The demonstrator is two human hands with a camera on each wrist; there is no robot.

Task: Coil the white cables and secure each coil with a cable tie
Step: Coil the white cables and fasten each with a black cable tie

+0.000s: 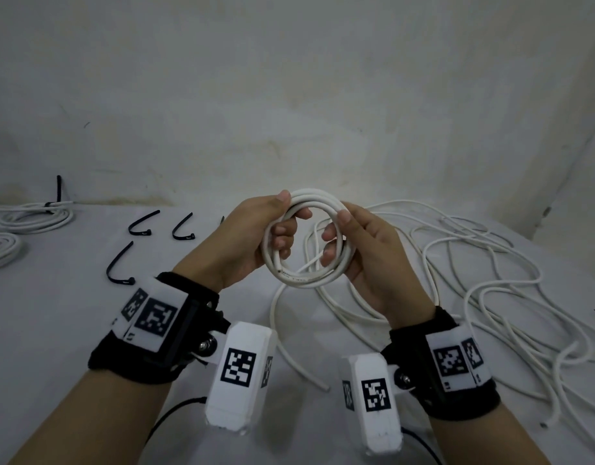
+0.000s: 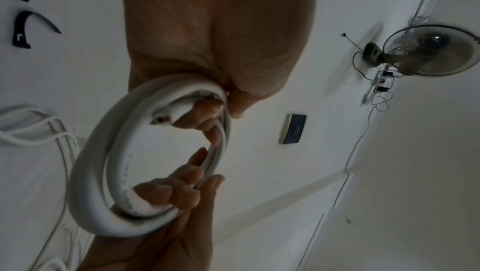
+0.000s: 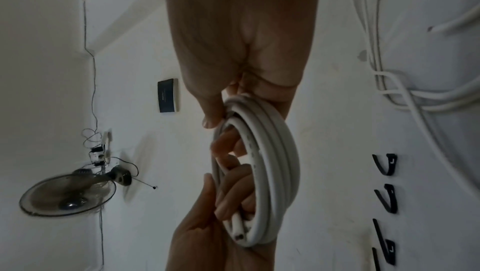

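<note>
White cable coil [image 1: 306,238] held upright above table, three black cable ties [image 1: 120,265] lying left of it

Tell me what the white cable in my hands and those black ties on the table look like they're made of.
The coiled white cable looks like a smooth, matte plastic jacket, likely PVC; its cut end shows cores inside. The black cable ties look like stiff moulded plastic, probably nylon: thin curved strips that hold their bend, each with a blocky head.
</note>
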